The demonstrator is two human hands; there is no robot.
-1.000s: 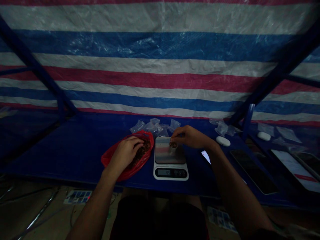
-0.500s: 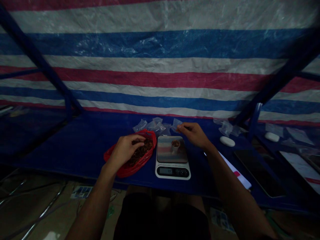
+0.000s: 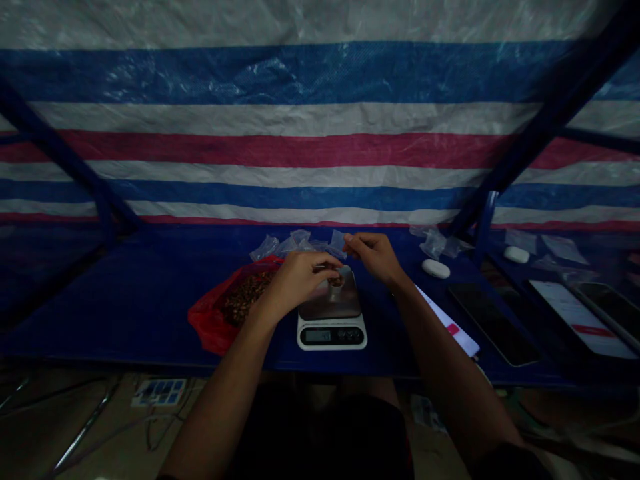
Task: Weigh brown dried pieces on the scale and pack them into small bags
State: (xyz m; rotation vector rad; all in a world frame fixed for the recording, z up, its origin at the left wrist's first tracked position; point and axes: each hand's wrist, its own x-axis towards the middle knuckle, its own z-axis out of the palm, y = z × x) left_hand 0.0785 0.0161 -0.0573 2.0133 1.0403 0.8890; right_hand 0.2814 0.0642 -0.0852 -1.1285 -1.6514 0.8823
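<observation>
My left hand (image 3: 306, 272) is over the digital scale (image 3: 331, 312), its fingertips pinched together just above a small cup (image 3: 335, 289) of brown dried bits on the metal plate. Whatever lies between those fingertips is too small to make out. A clear plastic bag (image 3: 337, 241) is pinched in my right hand (image 3: 373, 255), behind the scale's right side. To the left of the scale lies an open red plastic bag (image 3: 207, 323) with more brown dried bits (image 3: 245, 299) in it, partly covered by my left wrist. The scale's display is lit, its digits blurred.
Several clear plastic bags (image 3: 265, 247) lie behind the scale, and more (image 3: 434, 243) at the right. A white oval object (image 3: 436, 269), a lit phone (image 3: 445, 320) and a dark phone (image 3: 493, 323) are on the blue table (image 3: 125, 293). Striped sheeting (image 3: 300, 153) hangs behind.
My left hand has moved right, from inside the red bag to above the cup on the scale. My right hand still holds the clear bag. The view has shifted slightly.
</observation>
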